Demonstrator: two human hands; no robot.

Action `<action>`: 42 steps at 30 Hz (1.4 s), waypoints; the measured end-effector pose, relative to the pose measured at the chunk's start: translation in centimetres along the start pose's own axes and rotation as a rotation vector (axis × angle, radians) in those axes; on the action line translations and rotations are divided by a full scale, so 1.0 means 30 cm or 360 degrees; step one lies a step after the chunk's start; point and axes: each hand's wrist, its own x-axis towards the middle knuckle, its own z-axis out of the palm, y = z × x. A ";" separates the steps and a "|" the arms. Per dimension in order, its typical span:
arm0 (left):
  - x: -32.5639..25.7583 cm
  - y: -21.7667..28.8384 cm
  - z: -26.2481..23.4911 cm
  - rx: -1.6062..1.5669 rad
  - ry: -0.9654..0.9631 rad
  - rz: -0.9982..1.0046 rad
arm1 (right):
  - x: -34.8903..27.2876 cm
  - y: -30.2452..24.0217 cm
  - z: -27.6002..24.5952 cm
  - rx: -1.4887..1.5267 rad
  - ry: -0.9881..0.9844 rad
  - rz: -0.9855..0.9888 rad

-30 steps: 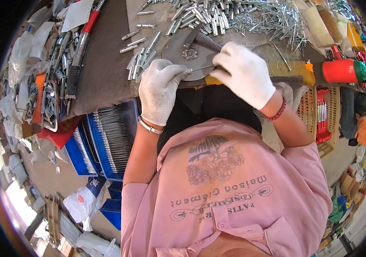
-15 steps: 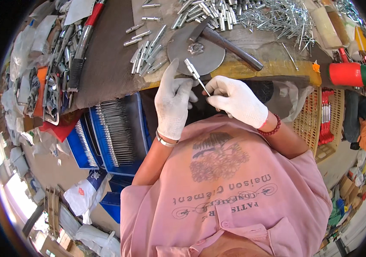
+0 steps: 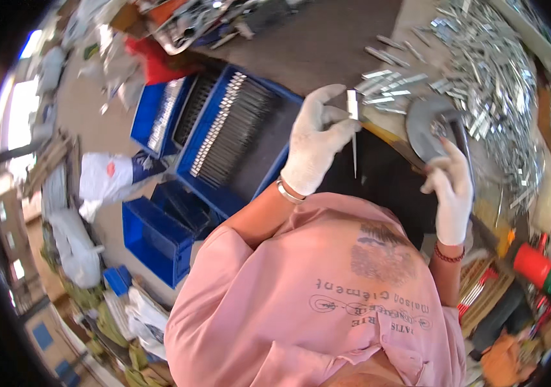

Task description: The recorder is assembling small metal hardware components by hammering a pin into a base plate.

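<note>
Left hand point(image 3: 317, 138) swung left, pinching metal pin point(image 3: 353, 132); right hand point(image 3: 450, 190) raised.

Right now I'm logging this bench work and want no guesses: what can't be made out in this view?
- Head view: the right hand covers part of the dark handle under it; its grip cannot be told.
- The thin metal piece pinched by the left hand: too small to name.
- The round grey plate: partly hidden by the right hand.
- Contents of the blue bin: blurred rows of metal parts.
- The bench's far right: bent and cut off at the fisheye rim.
</note>
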 end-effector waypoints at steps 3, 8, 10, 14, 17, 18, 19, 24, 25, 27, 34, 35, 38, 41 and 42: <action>0.045 -0.093 -0.214 -0.0065 0.0349 0.0070 | 0.027 0.026 -0.021 0.0030 0.0178 0.0034; 0.209 -0.395 -0.616 0.0241 0.1059 0.0036 | 0.032 0.031 -0.010 0.0037 0.0260 0.0028; 0.323 -0.549 -0.781 0.0290 0.1178 0.0164 | 0.042 0.024 -0.004 0.0028 0.0268 0.0039; 0.520 -0.626 -0.978 0.0894 0.1347 0.0056 | 0.045 0.022 0.002 -0.0001 0.0277 0.0042; 0.509 -0.671 -1.224 0.1519 0.1418 0.0494 | 0.052 0.018 0.004 0.0114 0.0186 0.0030; 0.577 -0.671 -1.127 0.1390 0.1389 0.0287 | 0.046 0.035 -0.002 0.0079 0.0256 0.0039; 0.608 -0.639 -1.036 0.1366 0.1332 0.0292 | 0.037 0.043 -0.007 0.0049 0.0309 0.0041; 0.523 -0.503 -0.914 0.1641 0.1521 0.0070 | 0.028 0.056 -0.015 0.0084 0.0218 -0.0024; 0.506 -0.451 -0.843 0.1638 0.1426 0.0089 | 0.022 0.048 -0.016 0.0086 0.0252 0.0022; 0.449 -0.346 -0.794 0.1098 0.1572 0.0509 | 0.025 0.030 -0.015 0.0094 0.0195 0.0050; 0.217 0.112 -0.184 0.1333 0.0472 0.1456 | 0.011 0.035 -0.041 0.0203 0.0092 0.0149; 0.209 0.140 -0.091 0.1471 0.0120 0.1616 | 0.005 0.021 -0.046 0.0219 0.0087 0.0156; 0.181 0.125 0.084 0.1580 -0.0324 0.1564 | -0.015 0.003 -0.054 -0.0018 0.0037 -0.0016; 0.194 0.078 0.141 0.1942 -0.0444 0.1609 | -0.032 0.024 -0.080 -0.0488 0.0178 -0.0662; 0.198 0.075 0.143 0.1937 -0.0442 0.1557 | -0.041 0.014 -0.093 -0.0476 0.0239 -0.0594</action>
